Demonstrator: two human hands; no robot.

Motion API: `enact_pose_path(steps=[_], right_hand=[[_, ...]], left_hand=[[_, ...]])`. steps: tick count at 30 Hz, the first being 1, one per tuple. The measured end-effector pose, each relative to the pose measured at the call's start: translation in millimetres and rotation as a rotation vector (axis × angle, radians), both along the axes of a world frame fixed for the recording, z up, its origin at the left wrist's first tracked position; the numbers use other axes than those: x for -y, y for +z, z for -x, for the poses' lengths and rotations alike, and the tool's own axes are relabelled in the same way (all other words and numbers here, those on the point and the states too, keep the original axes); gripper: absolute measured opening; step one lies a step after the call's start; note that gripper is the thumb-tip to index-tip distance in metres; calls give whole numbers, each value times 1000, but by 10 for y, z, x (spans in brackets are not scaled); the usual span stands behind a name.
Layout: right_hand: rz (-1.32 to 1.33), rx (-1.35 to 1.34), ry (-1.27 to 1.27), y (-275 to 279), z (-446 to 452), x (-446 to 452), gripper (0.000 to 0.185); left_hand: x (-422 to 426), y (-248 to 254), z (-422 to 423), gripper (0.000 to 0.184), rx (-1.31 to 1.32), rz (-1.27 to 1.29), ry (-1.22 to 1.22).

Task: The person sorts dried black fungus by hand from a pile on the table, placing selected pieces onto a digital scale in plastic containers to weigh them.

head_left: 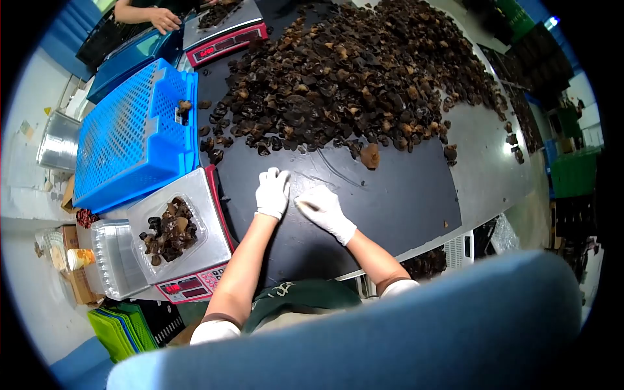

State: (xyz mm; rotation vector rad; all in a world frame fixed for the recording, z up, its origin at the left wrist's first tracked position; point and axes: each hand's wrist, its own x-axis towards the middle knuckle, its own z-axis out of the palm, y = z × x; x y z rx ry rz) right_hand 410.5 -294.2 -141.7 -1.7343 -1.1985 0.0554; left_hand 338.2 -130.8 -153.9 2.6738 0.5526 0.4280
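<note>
Both my hands wear white gloves and sit over the black mat, just in front of a large heap of dark brown wood ear mushrooms. My left hand lies palm down with its fingers stretched forward, and I see nothing in it. Close on its right, my right hand has its fingers curled in; whatever they may hold is hidden. A single lighter brown mushroom piece lies beyond my hands, at the near edge of the heap. To the left, a clear plastic tray of mushrooms rests on a red-edged scale.
A blue plastic crate stands left of the heap. Stacked clear trays lie beside the near scale. At the far side, a co-worker's hand is near a second scale. Green crates stand at lower left.
</note>
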Motion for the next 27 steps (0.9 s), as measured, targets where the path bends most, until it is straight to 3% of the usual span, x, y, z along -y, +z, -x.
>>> enact_pose_path(steps=[2,4,6,8,9,12,14,15,16,20,23,24,27], right_hand=[[-160,-431,-174,-12,-25,-8,11],[-132,-1310,-210,70,-127,84,15],[-395,-1767,-3,42,-234,133,20],[-486,-1965,-111,43,-136,0,20],[-488,-2030,-32,87,-106,-29,18],[-354,-1733,-133,319,128,-290,22],[-311,-1673,40,450,252,-553,23],[-204,-1508,148,568,309,-709,23],[-109,-1334,248,737,378,-861,24],[141,-1236,444,1395,794,-1475,17],[-68,-765,680,1431,1197,-2007,14],[-65,-937,771,1349,1378,-2175,13],[-59,-521,817,1605,1670,-2495,16]], left_hand=[[129,-78,112,14,6,-8,-16],[225,-135,243,10,141,52,-80],[299,-49,373,7,218,263,-82],[333,151,526,6,321,432,-158],[353,380,632,6,315,498,-149],[326,1047,1007,9,409,536,-114],[177,1370,1313,10,437,413,-18],[59,1512,1472,11,449,431,35],[-89,1578,1651,12,460,291,119],[-771,1625,2347,14,544,-19,419],[-1240,1375,2868,17,590,-29,527],[-1328,1322,3002,17,572,-34,550],[-1453,1100,3225,16,444,-131,574]])
